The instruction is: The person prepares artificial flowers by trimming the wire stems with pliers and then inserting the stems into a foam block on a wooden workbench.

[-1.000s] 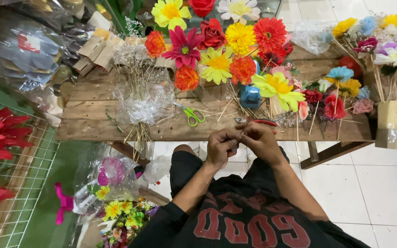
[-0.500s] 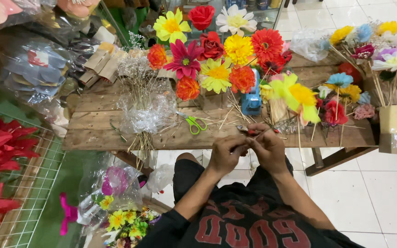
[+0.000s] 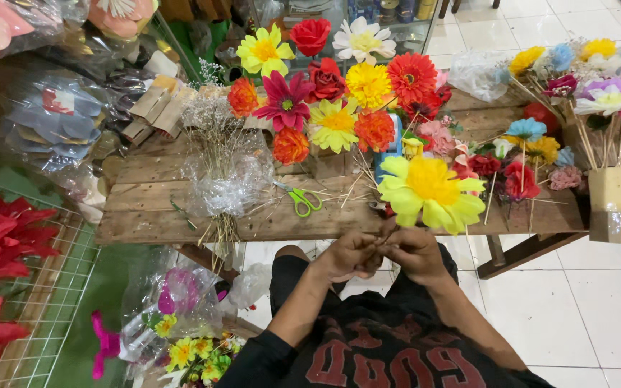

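Left hand and right hand touching at centre, both closed around the thin stem of a yellow paper flower, bloom tilted toward one o'clock over the wooden table edge. Green scissors at eleven o'clock, apart.

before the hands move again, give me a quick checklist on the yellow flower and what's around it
1. Both hands on the stem: left hand and right hand meet at its base, ok.
2. Yellow flower upright above the hands, ok.
3. Flower apart from the red flower beside it: cannot tell, the petals overlap in view.
4. Green scissors within reach on the wooden table, ok.
5. Stem wrapped or fastened: cannot tell, the fingers hide it.
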